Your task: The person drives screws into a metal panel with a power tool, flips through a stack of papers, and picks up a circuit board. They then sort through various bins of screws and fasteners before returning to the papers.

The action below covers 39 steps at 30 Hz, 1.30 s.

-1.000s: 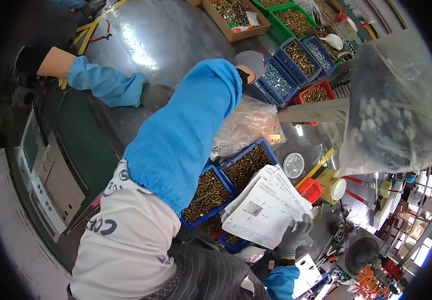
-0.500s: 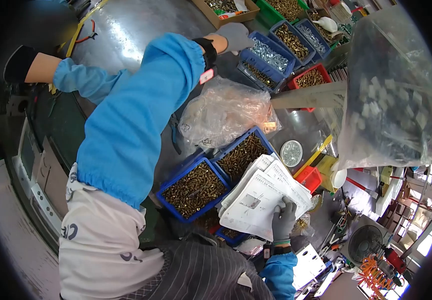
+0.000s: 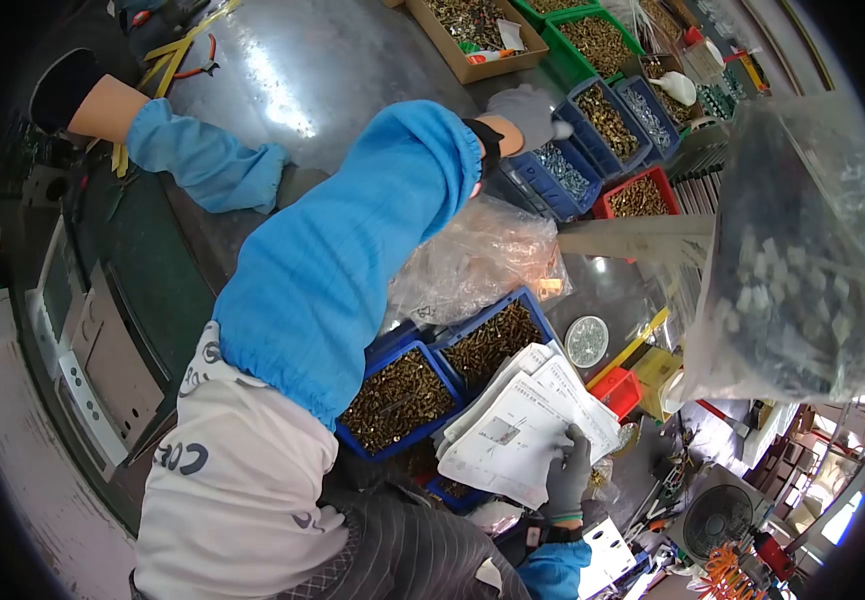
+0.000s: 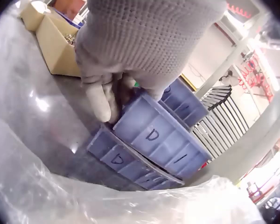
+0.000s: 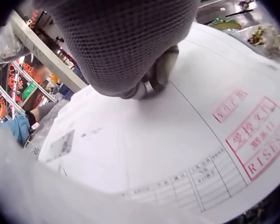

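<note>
My left hand (image 3: pixel 522 115) is at the upper end of a blue bin (image 3: pixel 564 172) of silver fasteners. In the left wrist view, the gloved left hand (image 4: pixel 140 46) has its fingers curled at the top corner of the blue bin (image 4: pixel 154 133), which overlaps another blue bin (image 4: pixel 126 161). My right hand (image 3: pixel 567 475) holds the right edge of a stack of printed papers (image 3: pixel 497 435). From the right wrist, the right hand (image 5: pixel 126 46) is seen with bent fingertips pinching at the top paper (image 5: pixel 154 135); parts of its fingers are hidden.
Blue bins of brass screws (image 3: pixel 399 400) stand left of the papers, beside a clear plastic bag (image 3: pixel 482 255). A hanging bag (image 3: pixel 792 250), red bin (image 3: pixel 638 195), round dish (image 3: pixel 586 341) and cardboard box (image 3: pixel 477 40) are around. Another person's sleeve (image 3: pixel 202 155) reaches in at left.
My left hand has moved from beside the silver-fastener bin to over its upper end. My right hand has come further onto the papers than a second ago. The head view has shifted.
</note>
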Each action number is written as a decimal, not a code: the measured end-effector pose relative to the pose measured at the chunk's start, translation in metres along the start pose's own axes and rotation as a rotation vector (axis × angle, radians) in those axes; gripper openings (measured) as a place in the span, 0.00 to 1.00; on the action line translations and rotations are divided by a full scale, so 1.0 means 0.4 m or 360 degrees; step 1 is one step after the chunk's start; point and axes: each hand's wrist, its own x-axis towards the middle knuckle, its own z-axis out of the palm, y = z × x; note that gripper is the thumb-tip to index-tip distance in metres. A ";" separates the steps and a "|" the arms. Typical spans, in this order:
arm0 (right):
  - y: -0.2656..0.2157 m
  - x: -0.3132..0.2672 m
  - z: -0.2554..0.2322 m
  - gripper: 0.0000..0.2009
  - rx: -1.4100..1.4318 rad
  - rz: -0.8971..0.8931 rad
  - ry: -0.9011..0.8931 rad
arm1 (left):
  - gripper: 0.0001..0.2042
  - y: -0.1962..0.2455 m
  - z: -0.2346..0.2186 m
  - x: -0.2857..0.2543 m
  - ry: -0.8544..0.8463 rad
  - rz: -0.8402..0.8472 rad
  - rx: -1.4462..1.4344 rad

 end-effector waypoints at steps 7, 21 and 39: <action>0.012 0.012 -0.049 0.20 0.0016 0.0098 -0.0163 | 0.31 0.082 -0.067 0.145 -0.0198 -0.0265 -0.0365; -0.032 0.057 -0.076 0.16 0.0200 0.0171 -0.0295 | 0.23 0.052 -0.112 0.227 0.0058 -0.0026 -0.0310; 0.048 0.081 -0.034 0.13 -0.0044 -0.0042 -0.0244 | 0.24 0.025 -0.130 0.045 -0.0413 0.0234 0.0296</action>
